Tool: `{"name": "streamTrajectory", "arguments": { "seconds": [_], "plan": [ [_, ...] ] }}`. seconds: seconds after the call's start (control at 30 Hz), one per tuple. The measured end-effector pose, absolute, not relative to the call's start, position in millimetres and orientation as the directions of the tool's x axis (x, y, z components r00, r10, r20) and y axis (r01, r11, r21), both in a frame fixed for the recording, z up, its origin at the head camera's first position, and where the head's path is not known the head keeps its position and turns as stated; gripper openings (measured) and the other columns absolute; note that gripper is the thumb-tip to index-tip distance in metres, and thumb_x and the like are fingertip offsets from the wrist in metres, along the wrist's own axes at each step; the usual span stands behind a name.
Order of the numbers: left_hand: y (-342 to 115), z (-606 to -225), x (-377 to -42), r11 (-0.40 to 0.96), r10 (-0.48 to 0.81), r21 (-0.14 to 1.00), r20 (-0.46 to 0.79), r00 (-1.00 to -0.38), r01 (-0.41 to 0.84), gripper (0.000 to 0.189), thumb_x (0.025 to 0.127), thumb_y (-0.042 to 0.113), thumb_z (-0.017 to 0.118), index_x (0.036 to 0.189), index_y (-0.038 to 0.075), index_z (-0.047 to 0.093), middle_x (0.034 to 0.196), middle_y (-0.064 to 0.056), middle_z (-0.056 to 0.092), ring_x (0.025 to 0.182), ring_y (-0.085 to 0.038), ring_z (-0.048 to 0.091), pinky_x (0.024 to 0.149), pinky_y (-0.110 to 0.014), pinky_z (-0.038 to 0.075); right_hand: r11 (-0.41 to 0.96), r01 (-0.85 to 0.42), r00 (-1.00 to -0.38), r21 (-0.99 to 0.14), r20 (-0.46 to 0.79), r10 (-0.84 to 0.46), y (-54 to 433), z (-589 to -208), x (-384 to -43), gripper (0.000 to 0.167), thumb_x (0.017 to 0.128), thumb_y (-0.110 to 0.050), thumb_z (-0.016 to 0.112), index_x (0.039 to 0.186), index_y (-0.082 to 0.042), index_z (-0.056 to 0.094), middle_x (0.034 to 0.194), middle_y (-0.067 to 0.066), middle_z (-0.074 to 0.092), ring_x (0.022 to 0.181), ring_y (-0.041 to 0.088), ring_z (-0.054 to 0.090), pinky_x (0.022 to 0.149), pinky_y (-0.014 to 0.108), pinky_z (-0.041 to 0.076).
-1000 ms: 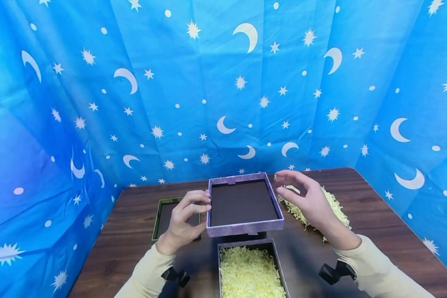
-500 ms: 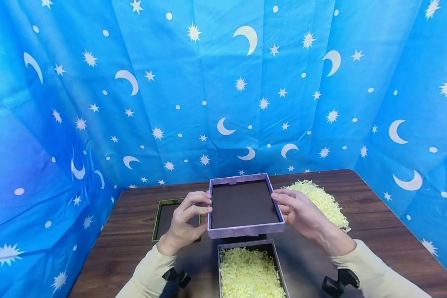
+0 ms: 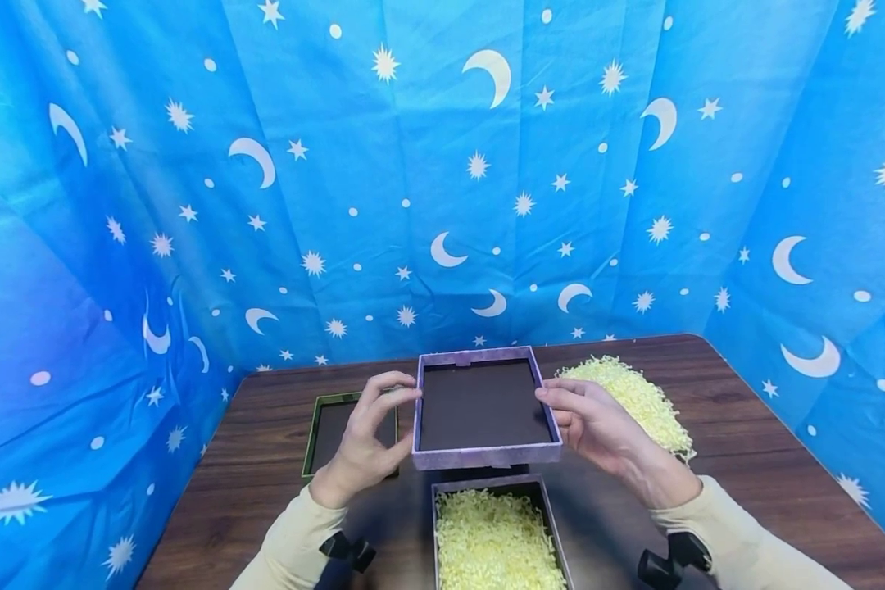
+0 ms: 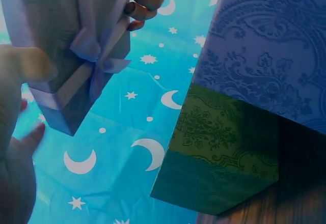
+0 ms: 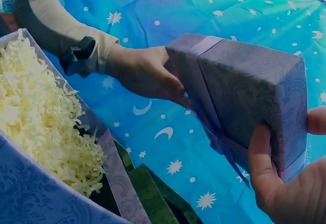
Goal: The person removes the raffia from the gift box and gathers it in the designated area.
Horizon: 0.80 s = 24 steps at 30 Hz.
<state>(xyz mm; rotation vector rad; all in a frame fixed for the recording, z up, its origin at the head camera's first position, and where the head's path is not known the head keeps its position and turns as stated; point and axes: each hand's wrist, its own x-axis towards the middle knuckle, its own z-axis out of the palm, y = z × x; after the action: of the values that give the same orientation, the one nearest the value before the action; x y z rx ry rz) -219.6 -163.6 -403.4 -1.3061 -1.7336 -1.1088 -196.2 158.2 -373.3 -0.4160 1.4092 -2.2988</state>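
Note:
A purple patterned box lid is held up with its dark inside toward the head. A ribbon with a bow runs round its outside. My left hand holds the lid's left side, fingertips at the rim. My right hand grips the right side; its thumb presses the outer face in the right wrist view. Below the lid stands the matching purple box, filled with pale yellow shredded paper. A green patterned box sits beneath it in the left wrist view.
A heap of loose shredded paper lies on the brown wooden table, behind my right hand. To the left lies a green-rimmed lid, partly hidden by my left hand. A blue cloth with moons and stars hangs round the table.
My right hand has come in from above the paper heap and taken hold of the lid's right side. My left fingers have shifted slightly along the left rim. The lid has hardly moved.

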Motion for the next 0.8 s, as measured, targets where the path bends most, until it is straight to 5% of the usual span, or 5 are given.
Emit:
{"name": "streamTrajectory", "arguments": {
  "seconds": [0.17,0.27,0.43,0.8],
  "plan": [
    [-166,-405,-210,0.013,0.313,0.761,0.613,-0.725,0.649,0.055,0.089,-0.013,0.055,0.141,-0.004,0.041,0.129,-0.029,0.043,0.116,-0.033,0.054,0.093,-0.043,0.055,-0.408,0.177,-0.872,-0.896,0.050,-0.487,160,-374,-197,0.010,0.098,-0.004,0.051,0.107,0.000,0.054,0.088,0.003,0.071,0.074,0.010,0.069,0.071,0.026,0.060],
    [-165,-400,-203,-0.076,0.298,0.951,0.308,-0.904,0.299,0.048,0.100,0.010,0.052,0.144,-0.001,0.037,0.125,-0.020,0.050,0.106,-0.025,0.060,0.082,-0.039,0.059,-0.399,0.176,-0.877,-0.900,0.040,-0.478,161,-375,-197,0.012,0.098,-0.005,0.052,0.109,0.000,0.051,0.087,0.003,0.071,0.073,0.009,0.069,0.071,0.025,0.060],
    [-159,-394,-197,-0.215,0.385,0.974,0.024,-0.923,-0.065,0.055,0.101,0.024,0.051,0.144,-0.006,0.033,0.112,-0.006,0.060,0.090,-0.014,0.067,0.075,-0.034,0.060,-0.377,0.179,-0.882,-0.909,0.022,-0.470,160,-375,-197,0.022,0.097,-0.005,0.054,0.115,0.004,0.045,0.089,0.003,0.070,0.073,0.009,0.068,0.072,0.027,0.060],
    [-162,-386,-192,-0.263,0.386,0.959,-0.001,-0.923,-0.111,0.059,0.098,0.014,0.054,0.144,-0.011,0.028,0.117,-0.011,0.063,0.096,-0.018,0.069,0.076,-0.034,0.060,-0.340,0.196,-0.880,-0.920,-0.011,-0.476,152,-379,-199,0.030,0.096,-0.006,0.056,0.120,0.005,0.042,0.087,0.002,0.067,0.070,0.007,0.065,0.071,0.026,0.059]
  ]
}}
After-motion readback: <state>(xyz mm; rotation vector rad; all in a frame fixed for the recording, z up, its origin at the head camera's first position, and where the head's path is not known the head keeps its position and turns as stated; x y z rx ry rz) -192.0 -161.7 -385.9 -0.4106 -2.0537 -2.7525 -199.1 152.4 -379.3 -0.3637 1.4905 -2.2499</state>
